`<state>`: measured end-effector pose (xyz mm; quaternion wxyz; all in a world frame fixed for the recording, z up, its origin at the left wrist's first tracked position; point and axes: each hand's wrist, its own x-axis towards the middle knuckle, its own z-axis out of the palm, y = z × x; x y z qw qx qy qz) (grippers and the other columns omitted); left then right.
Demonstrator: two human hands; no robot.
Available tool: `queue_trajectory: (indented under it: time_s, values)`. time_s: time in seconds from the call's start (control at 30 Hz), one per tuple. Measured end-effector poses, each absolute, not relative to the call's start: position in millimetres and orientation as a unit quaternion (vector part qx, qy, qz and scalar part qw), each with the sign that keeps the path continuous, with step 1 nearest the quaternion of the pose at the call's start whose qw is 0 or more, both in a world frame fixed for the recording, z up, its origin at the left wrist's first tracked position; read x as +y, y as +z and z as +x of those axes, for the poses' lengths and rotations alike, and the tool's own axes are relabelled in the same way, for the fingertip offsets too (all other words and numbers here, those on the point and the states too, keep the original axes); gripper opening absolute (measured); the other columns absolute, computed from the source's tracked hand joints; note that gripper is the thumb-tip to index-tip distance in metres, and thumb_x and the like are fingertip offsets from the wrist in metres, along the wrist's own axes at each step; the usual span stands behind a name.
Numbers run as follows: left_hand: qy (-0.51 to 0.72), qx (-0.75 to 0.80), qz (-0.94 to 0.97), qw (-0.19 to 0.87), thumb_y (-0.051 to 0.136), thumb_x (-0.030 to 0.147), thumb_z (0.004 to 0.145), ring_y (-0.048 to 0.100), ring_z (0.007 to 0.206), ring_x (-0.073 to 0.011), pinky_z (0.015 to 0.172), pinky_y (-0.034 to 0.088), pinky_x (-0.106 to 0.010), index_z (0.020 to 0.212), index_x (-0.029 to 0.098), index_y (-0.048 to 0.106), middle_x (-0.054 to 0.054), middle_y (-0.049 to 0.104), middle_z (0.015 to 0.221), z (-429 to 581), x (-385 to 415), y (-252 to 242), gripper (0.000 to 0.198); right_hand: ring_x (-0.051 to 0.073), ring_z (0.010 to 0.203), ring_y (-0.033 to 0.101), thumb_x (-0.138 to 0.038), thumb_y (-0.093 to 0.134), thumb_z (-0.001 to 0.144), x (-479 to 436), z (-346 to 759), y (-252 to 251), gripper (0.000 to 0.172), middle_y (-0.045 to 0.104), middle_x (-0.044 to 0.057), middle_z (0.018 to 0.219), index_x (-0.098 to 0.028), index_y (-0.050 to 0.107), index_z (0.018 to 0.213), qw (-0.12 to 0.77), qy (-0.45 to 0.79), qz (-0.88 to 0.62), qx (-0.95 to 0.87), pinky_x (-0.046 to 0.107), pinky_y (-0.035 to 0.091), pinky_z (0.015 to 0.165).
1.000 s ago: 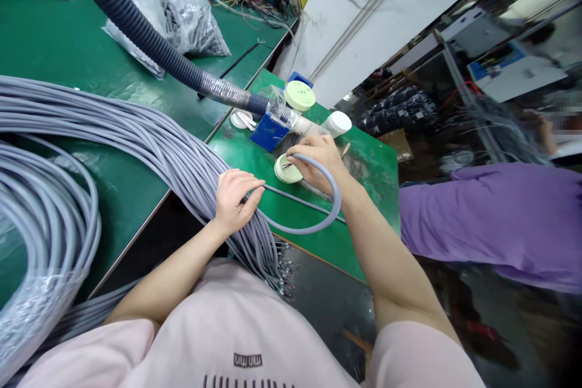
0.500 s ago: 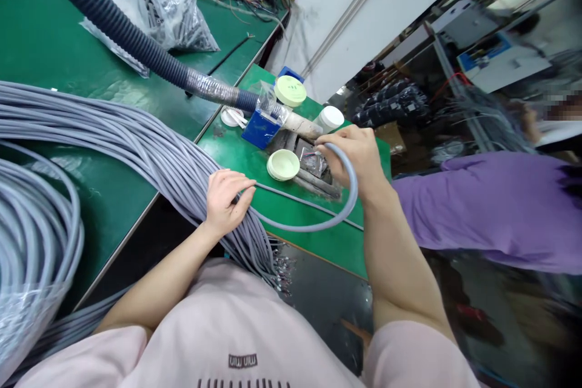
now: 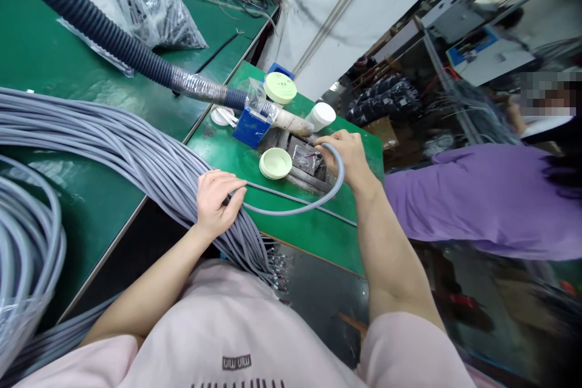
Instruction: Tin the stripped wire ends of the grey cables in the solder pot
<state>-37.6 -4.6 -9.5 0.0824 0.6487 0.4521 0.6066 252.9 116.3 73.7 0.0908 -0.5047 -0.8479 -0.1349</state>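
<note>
My right hand [image 3: 348,154] is closed around the end of a grey cable [image 3: 295,211]. Thin coloured wires [image 3: 313,154] stick out from that end, over a dark, dirty metal fixture [image 3: 307,160]. The cable bows in a loop back to my left hand [image 3: 218,203]. My left hand lies over a thick bundle of grey cables [image 3: 136,145], fingers curled on the cable near its top. Stripped ends [image 3: 279,267] of the bundle hang past the bench edge. A pale green round tub [image 3: 275,163] stands beside the fixture.
A ribbed hose [image 3: 136,51] ends in a nozzle above the fixture, by a blue box [image 3: 251,127]. Nearby are a white jar [image 3: 322,115] and a pale green lid [image 3: 280,88]. A coil of grey cable [image 3: 27,224] lies left. A person in purple [image 3: 477,194] is at right.
The view has shifted, so the bench appears further left. The cable loop is now shallower and sags less. Both hands keep their hold, and the wire ends stay over the fixture.
</note>
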Motion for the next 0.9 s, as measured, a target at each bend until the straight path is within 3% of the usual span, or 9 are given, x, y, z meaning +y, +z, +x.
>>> queue_trajectory:
  time_s: [0.4, 0.6, 0.7, 0.8, 0.9]
  values:
    - [0.618, 0.438, 0.648, 0.082, 0.060, 0.024, 0.085, 0.066, 0.086, -0.0195, 0.087, 0.047, -0.041, 0.087, 0.022, 0.067, -0.002, 0.073, 0.080, -36.9, -4.6, -9.4, 0.008, 0.023, 0.081, 0.055, -0.029, 0.051, 0.090, 127.4, 253.6, 62.4, 0.023, 0.063, 0.010, 0.084, -0.020, 0.072, 0.092, 0.044, -0.133, -0.507, -0.850, 0.039, 0.037, 0.077]
    - [0.613, 0.445, 0.647, 0.086, 0.060, 0.024, 0.085, 0.066, 0.086, -0.0195, 0.086, 0.048, -0.040, 0.087, 0.022, 0.068, -0.003, 0.072, 0.080, -38.5, -2.7, -11.3, 0.009, 0.026, 0.087, 0.059, -0.032, 0.055, 0.089, 78.3, 240.0, 100.1, 0.020, 0.067, 0.010, 0.091, -0.023, 0.072, 0.094, 0.156, -0.111, -0.481, -0.855, 0.046, 0.040, 0.081]
    - [0.633, 0.425, 0.641, 0.087, 0.063, 0.019, 0.083, 0.065, 0.086, -0.0195, 0.086, 0.047, -0.040, 0.088, 0.021, 0.069, -0.003, 0.073, 0.080, -38.0, -2.5, -11.1, 0.009, 0.026, 0.095, 0.061, -0.026, 0.058, 0.090, 24.7, 223.6, 122.5, 0.018, 0.073, 0.005, 0.100, -0.029, 0.070, 0.103, 0.195, -0.093, -0.411, -0.886, 0.047, 0.041, 0.087]
    - [0.656, 0.411, 0.613, 0.157, 0.063, 0.021, 0.084, 0.064, 0.084, -0.0186, 0.082, 0.048, -0.038, 0.087, 0.021, 0.070, -0.003, 0.072, 0.081, -29.8, -11.1, -4.1, 0.008, 0.023, 0.099, 0.061, -0.020, 0.064, 0.086, -26.8, 210.0, 125.0, 0.024, 0.071, 0.004, 0.110, -0.030, 0.066, 0.108, 0.244, -0.105, -0.337, -0.903, 0.047, 0.044, 0.093]
    - [0.630, 0.375, 0.584, 0.347, 0.060, 0.030, 0.087, 0.062, 0.079, -0.0176, 0.078, 0.049, -0.034, 0.085, 0.019, 0.072, -0.005, 0.072, 0.079, -11.3, -29.5, 9.3, 0.016, 0.022, 0.103, 0.060, -0.013, 0.064, 0.085, -62.9, 204.0, 109.3, 0.027, 0.070, 0.005, 0.111, -0.027, 0.065, 0.108, 0.263, -0.096, -0.329, -0.902, 0.048, 0.045, 0.099]
